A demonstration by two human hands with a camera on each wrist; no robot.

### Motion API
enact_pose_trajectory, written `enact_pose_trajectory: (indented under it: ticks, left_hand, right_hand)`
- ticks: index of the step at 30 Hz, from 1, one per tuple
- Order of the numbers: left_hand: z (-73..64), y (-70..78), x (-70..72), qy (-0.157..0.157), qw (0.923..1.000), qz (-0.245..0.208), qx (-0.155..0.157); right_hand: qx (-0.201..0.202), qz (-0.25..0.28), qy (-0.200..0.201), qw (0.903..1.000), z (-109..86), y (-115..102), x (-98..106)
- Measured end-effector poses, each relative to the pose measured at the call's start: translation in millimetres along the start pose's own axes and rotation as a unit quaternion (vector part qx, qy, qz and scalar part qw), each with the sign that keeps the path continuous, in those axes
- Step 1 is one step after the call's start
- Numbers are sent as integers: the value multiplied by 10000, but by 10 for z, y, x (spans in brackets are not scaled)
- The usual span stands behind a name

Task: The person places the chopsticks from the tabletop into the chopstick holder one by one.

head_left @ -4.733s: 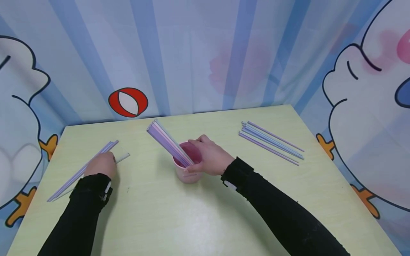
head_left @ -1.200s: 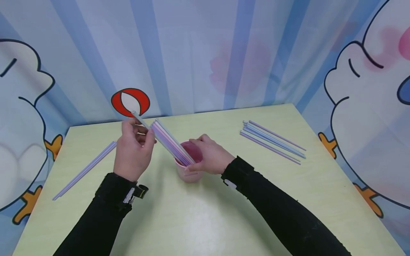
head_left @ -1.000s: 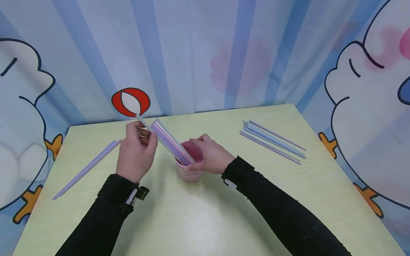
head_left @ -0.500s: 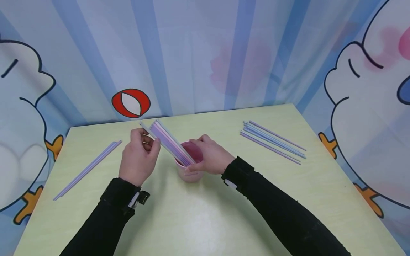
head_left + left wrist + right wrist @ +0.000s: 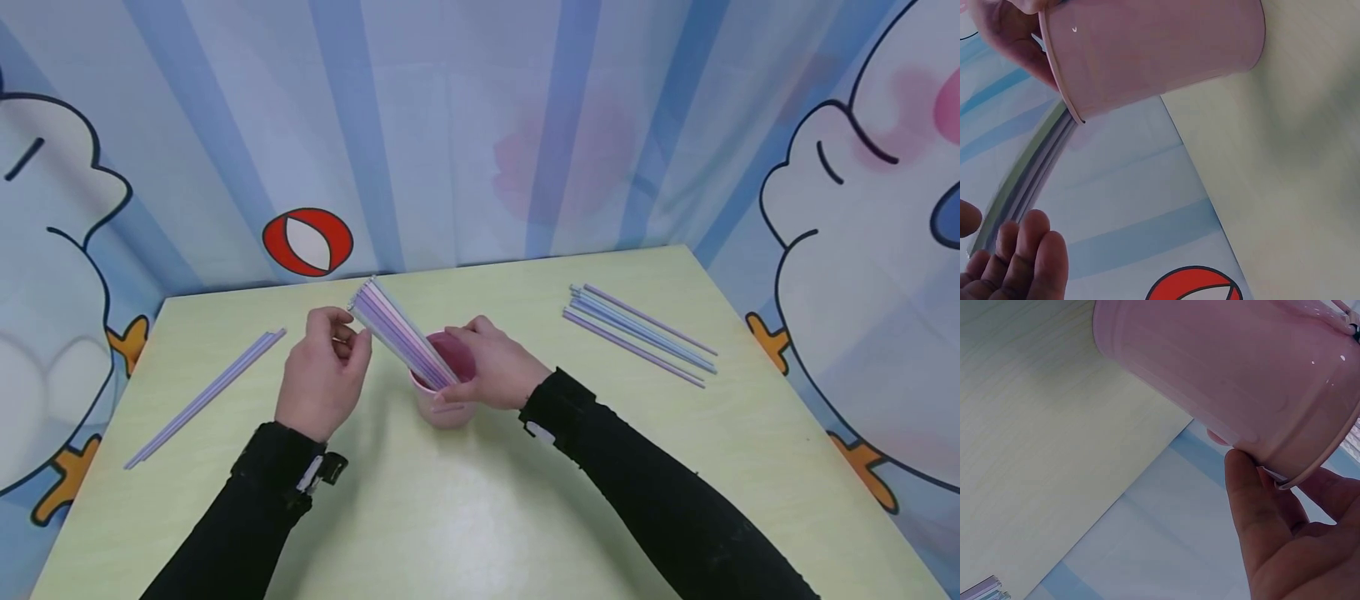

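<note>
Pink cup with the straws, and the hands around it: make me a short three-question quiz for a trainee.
1. Which hand grips the pink cup? A) left, B) right, C) neither.
2. True or false: in the head view, the bundle of straws in the cup stands straight up.
3. Fill in: the loose straw pile on the person's right mixes purple straws with ____ ones.

Key: 1. B, the right hand. 2. False; it leans toward the left hand's side. 3. Blue.

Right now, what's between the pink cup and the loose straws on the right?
The head view shows the right hand, holding the pink cup at its rim, then bare tabletop up to the loose straws.
</note>
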State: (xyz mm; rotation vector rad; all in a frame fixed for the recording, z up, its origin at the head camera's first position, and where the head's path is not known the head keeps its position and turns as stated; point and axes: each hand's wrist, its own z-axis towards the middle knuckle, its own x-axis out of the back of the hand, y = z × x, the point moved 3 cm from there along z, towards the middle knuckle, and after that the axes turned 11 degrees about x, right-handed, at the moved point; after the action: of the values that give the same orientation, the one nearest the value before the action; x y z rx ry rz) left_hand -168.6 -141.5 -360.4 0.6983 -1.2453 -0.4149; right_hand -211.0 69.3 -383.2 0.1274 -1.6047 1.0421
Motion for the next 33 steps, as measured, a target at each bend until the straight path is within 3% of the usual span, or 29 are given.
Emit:
enact_pose_trajectory:
  ticks: [6,13,19,24,29,33]
  left_hand:
    - [64,-159,74,232,9994,260,-3]
    - [266,-440,213,510,9935,994,-219]
    - [472,-819,285,278,9851,1694,23]
    - [552,-1100,294,149,9770,2117,195]
    - [585,-1289,260,-124,9676,2484,439]
    - [608,-1405,224,-565,9587,2673,791]
  right_hand:
    - [97,1,-11,10000,-5,7,1]
    - [153,-3,5,9999,-7,15,5]
    - [60,21,-10,10000,-15,-5,10]
    - [-11,-41,-28,10000,-21,-22,15]
    - [13,-99,-31,9999,-24,-21,14]
    - [76,-70,-19,9999,-23,-13,6]
